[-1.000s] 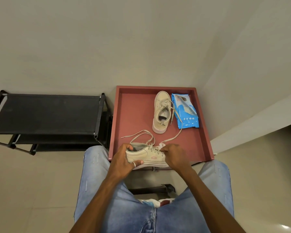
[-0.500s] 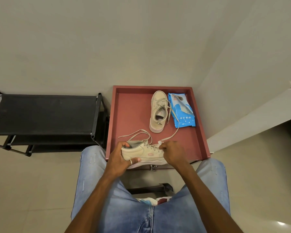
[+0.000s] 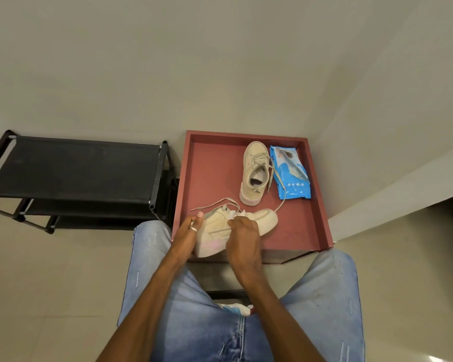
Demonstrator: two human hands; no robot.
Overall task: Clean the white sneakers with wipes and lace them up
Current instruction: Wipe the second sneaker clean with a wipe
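Note:
A cream sneaker (image 3: pixel 266 220) lies tilted on its side at the near edge of the red tray (image 3: pixel 215 176), toe to the right, loose laces trailing behind it. My left hand (image 3: pixel 187 235) holds its heel end. My right hand (image 3: pixel 242 232) presses a crumpled white wipe (image 3: pixel 239 213) against the shoe's upper near the laces, fingers curled round the wipe. The second sneaker (image 3: pixel 254 173) stands upright farther back in the tray, laces loose. A blue wipes pack (image 3: pixel 289 172) lies just right of it.
A black shoe rack (image 3: pixel 76 173) stands left of the tray against the wall. My knees in blue jeans (image 3: pixel 322 304) frame the tray's near edge. Another wall closes in on the right. Something white and blue (image 3: pixel 236 308) lies between my legs.
The near sneaker has been rolled so its side and sole face me and its toe swings right. My right hand moved onto the upper with the wipe. The view shifted slightly.

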